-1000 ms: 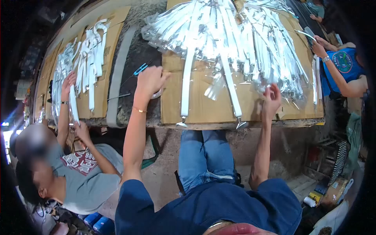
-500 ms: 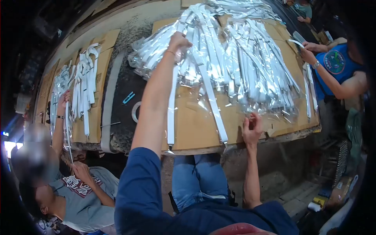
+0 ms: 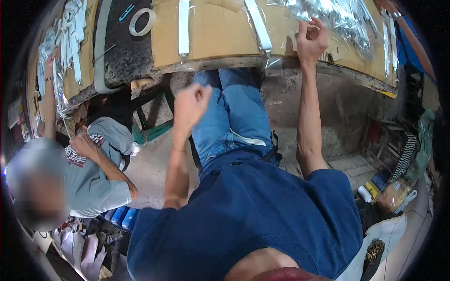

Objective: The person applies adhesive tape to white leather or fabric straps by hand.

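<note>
My left hand is over my lap, smeared by motion. Its fingers look curled, and I cannot make out anything in them. At the table's front edge my right hand is raised with loosely bent fingers apart, beside clear plastic packaging, nothing visible in its grip. A white strap with a metal clip at its end lies in clear film on the cardboard. To its right, a second white strap slants down, its clipped end at the edge. More wrapped straps are heaped at the upper right.
A tape roll and blue thread snips rest on the dark tabletop. At left, a co-worker handles white straps. Another person's arm reaches in at right. Boxes stand on the floor at right.
The view has tilted down. My left hand has left the pile of wrapped straps and come back over my lap. My right hand remains near the table edge, fingers still bent.
</note>
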Demonstrator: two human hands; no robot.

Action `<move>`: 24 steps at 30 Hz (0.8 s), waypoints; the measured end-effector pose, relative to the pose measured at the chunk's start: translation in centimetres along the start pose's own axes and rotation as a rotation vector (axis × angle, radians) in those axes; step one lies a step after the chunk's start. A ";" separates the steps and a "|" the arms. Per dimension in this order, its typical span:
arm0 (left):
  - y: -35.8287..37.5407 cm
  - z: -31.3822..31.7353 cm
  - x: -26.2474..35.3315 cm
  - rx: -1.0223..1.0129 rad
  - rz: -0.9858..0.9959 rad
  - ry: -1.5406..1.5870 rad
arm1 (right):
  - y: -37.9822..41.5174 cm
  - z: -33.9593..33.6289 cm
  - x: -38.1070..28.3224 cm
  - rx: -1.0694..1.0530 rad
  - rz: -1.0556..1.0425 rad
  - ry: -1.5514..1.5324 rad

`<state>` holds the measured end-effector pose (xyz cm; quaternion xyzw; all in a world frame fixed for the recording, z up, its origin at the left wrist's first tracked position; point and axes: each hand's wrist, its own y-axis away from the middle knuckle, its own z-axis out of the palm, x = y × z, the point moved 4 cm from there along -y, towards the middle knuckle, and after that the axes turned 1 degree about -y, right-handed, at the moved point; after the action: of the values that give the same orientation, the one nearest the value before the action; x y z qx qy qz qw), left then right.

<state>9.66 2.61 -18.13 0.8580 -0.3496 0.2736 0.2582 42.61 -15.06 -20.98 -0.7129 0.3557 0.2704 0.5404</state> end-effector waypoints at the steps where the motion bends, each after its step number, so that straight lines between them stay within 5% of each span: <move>1: 1.7 2.9 -2.6 -0.073 -0.049 -0.136 | 0.1 -0.1 -0.3 0.003 0.002 -0.008; 3: 3.0 6.7 -4.5 -0.121 -0.085 -0.225 | -0.1 -0.1 -0.6 -0.032 0.013 0.027; 5: 2.8 9.3 -4.8 0.114 0.233 -0.295 | 0.3 -0.3 -0.5 -0.029 0.023 0.001; 18: -0.2 11.6 -5.0 0.483 0.284 -0.443 | -0.4 -0.9 -1.8 0.038 0.000 0.034; 24: -0.8 10.8 -5.2 0.453 0.224 -0.508 | -0.4 -1.1 -2.9 0.023 0.034 -0.041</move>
<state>10.27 -1.38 -29.47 0.8905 -0.4249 0.1488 -0.0652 41.20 -15.42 -18.20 -0.6948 0.3597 0.2902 0.5511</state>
